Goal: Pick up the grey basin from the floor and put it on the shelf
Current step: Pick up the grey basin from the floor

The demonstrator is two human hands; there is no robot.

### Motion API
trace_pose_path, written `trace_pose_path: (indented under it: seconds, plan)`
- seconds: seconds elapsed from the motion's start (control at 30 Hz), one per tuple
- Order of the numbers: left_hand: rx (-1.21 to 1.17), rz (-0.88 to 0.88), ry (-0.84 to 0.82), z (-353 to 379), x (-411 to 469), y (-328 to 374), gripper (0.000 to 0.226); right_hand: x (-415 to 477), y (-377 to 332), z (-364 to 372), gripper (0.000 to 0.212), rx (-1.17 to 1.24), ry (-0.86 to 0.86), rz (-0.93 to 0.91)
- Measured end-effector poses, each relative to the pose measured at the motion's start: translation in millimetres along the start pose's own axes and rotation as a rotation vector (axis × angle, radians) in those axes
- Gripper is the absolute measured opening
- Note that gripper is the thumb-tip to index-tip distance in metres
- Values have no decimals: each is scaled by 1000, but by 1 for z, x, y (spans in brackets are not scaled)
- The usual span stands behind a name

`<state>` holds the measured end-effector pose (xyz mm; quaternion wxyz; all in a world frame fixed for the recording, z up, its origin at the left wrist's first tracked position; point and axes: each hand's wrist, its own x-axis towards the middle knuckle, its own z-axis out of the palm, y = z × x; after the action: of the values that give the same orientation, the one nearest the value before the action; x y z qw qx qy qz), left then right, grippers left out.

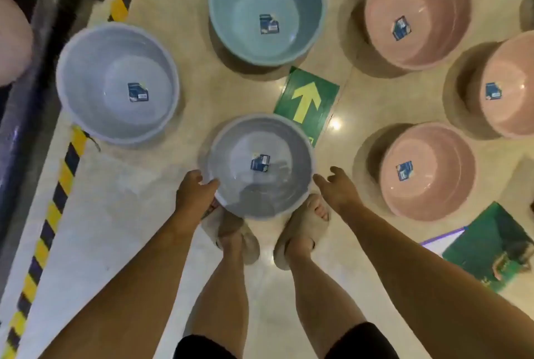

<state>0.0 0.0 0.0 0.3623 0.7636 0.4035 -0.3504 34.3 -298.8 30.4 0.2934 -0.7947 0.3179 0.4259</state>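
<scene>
Grey basin (261, 166): on floor (121, 214) just in front of person's slippers (300, 231), label sticker inside.
L hand (194, 195): on basin's near-left rim, grip curled round the edge.
R hand (336, 186): at near-right rim, fingers spread; contact can't be told.
Nearby on floor: 2nd grey basin (117, 84) to the left, blue basin (267, 9) beyond, pink basins (427, 171) to the right, green arrow sign (306, 104).

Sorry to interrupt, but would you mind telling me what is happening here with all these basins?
A person is bending over the grey basin by their feet. Their left hand grips its rim, while the right hand is open beside the other edge. A second grey basin, a blue basin and pink ones sit on the floor.
</scene>
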Motion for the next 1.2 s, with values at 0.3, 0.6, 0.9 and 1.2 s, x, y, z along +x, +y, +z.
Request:
trace_pose_path:
  seconds: [0.3, 0.6, 0.9, 1.2]
  plan:
    - [-133, -30, -7, 46, 99, -47, 94, 98, 19, 64, 76, 53, 69, -1]
    - [-221, 28, 73, 38, 95, -45, 56, 102, 0, 64, 50, 22, 193, -43]
    - [-249, -16, 212, -50, 24, -25, 27, 16, -78, 21, 36, -74, 234, -171]
    - [-293, 30, 333, -176, -38, -9, 29, -82, -189, 1, 29, -53, 251, -327]
